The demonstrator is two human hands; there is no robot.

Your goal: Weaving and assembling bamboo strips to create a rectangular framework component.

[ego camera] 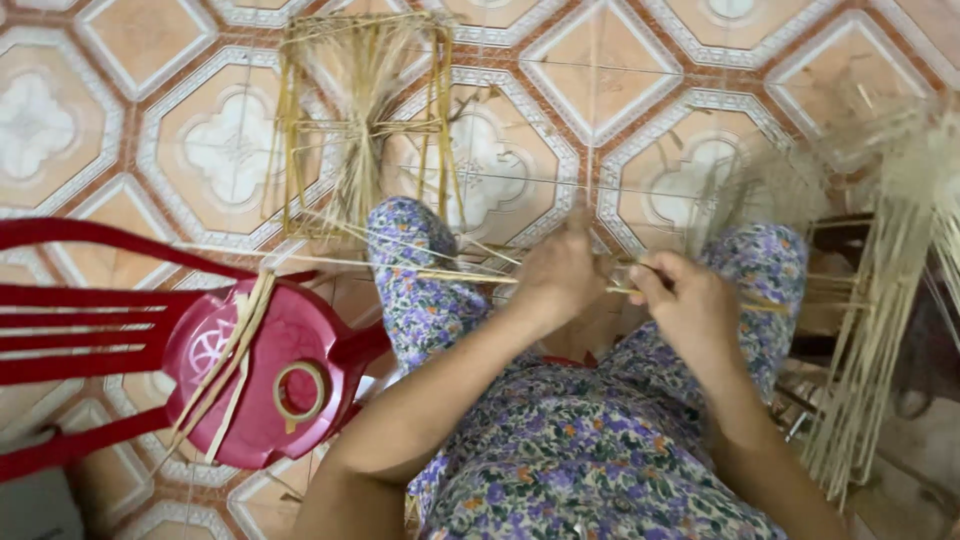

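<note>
Your left hand (pixel 558 272) and right hand (pixel 685 300) both pinch one thin bamboo strip (pixel 470 276) across your knees; one red chair (pixel 255 375) beside you carries one tape ring (pixel 300 391).

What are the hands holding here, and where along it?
Both hands, left hand and right hand, grip a thin pale bamboo strip lying across the lap, near its right end; the long left part juts free.

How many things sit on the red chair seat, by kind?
On the red chair seat:
Flat bamboo strips: about 3, overlapping, so the count is uncertain
Tape roll: 1
Total: about 4
</note>
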